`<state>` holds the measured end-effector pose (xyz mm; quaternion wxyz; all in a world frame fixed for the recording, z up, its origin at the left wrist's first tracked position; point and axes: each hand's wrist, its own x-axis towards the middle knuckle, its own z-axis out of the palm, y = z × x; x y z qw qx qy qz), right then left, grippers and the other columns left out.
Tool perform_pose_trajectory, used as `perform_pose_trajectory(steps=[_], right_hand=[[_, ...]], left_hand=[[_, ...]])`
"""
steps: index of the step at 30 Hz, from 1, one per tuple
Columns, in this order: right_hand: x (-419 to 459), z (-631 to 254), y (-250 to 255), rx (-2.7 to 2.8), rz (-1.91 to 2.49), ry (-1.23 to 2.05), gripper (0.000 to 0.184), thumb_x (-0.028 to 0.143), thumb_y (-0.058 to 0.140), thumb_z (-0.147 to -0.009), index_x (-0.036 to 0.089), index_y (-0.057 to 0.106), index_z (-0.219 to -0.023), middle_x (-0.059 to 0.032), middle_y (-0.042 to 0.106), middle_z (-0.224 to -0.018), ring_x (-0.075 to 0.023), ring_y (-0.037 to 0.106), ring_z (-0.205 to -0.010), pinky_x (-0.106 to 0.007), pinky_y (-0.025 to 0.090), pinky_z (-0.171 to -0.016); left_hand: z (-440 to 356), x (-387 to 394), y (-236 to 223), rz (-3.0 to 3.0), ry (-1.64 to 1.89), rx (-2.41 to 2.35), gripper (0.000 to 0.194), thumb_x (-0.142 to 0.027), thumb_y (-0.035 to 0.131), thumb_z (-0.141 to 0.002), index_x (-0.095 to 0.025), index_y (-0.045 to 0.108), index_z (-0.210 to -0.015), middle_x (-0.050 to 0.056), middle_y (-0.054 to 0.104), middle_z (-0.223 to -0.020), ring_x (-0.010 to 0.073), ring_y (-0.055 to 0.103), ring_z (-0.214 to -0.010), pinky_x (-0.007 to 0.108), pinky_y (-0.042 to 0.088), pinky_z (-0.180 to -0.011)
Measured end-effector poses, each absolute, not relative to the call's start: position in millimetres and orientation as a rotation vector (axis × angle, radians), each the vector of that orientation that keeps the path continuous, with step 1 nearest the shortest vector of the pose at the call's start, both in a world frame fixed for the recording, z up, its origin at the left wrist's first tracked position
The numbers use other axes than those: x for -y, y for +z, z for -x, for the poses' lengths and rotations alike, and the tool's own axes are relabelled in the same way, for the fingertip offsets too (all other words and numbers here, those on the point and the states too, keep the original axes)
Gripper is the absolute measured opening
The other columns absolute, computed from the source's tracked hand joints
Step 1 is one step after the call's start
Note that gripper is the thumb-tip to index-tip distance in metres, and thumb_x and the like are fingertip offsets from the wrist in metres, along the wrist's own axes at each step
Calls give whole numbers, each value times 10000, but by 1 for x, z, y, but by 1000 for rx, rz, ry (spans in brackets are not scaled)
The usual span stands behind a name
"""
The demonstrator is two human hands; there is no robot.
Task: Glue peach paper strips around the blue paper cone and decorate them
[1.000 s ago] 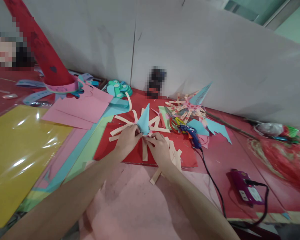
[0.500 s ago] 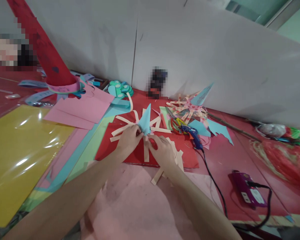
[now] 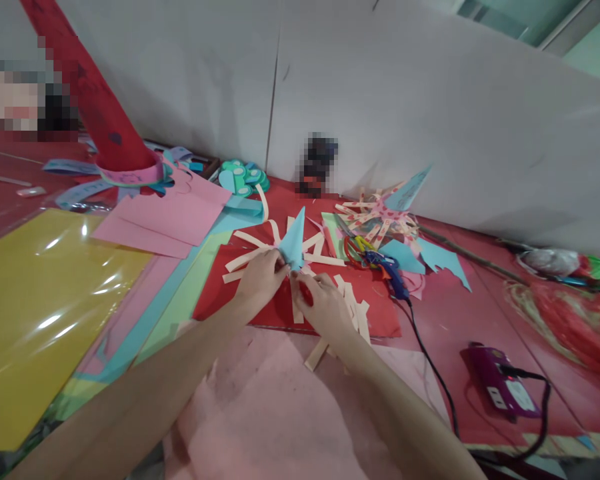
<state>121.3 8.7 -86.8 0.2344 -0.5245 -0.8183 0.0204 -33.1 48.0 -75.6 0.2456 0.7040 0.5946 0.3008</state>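
Note:
A light blue paper cone (image 3: pixel 293 240) stands point up, with cream paper strips (image 3: pixel 253 259) spread out around its base. My left hand (image 3: pixel 261 277) pinches the left side of the cone's base. From the other side, my right hand (image 3: pixel 326 301) has its fingers closed at the top of a cream strip (image 3: pixel 297 308) that points toward me. The fingertips of both hands nearly meet, hiding where strip and cone join. Under them lies a red sheet (image 3: pixel 267 319). Loose cream strips (image 3: pixel 355 312) are heaped beside my right hand.
A blue glue gun (image 3: pixel 393 277) and scissors (image 3: pixel 353 250) lie to the right, the gun's cord running to a purple power strip (image 3: pixel 503 387). Behind them is a finished-looking cone with patterned strips (image 3: pixel 387 210). Leftward are pink sheets (image 3: pixel 165 217), a yellow sheet (image 3: pixel 50 307) and a tall red cone (image 3: pixel 110 120).
My right fingers have shifted slightly up and left, closer to the cone's base. The left hand keeps its hold. The whole view has drifted a little.

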Motion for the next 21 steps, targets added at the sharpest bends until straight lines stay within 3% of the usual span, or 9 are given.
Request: perform_pose_trajectory(steps=[6, 21], right_hand=[[-9, -122, -87, 2281, 1420, 60, 233, 158, 528, -826, 206, 647, -1020, -68, 674, -783, -201, 588, -811, -286, 457, -662], [-7, -125, -82, 2449, 1357, -58, 300, 162, 453, -881, 179, 598, -1143, -98, 678, -817, -231, 565, -898, -328, 457, -699]], left_hand=[[33, -49, -78, -1935, 831, -1629, 154, -191, 540, -834, -206, 459, -703, 12, 590, -767, 182, 570, -745, 296, 421, -652], [33, -49, -77, -1945, 821, -1624, 152, -169, 542, -828, -203, 457, -707, 20, 583, -770, 187, 557, -750, 303, 410, -661]])
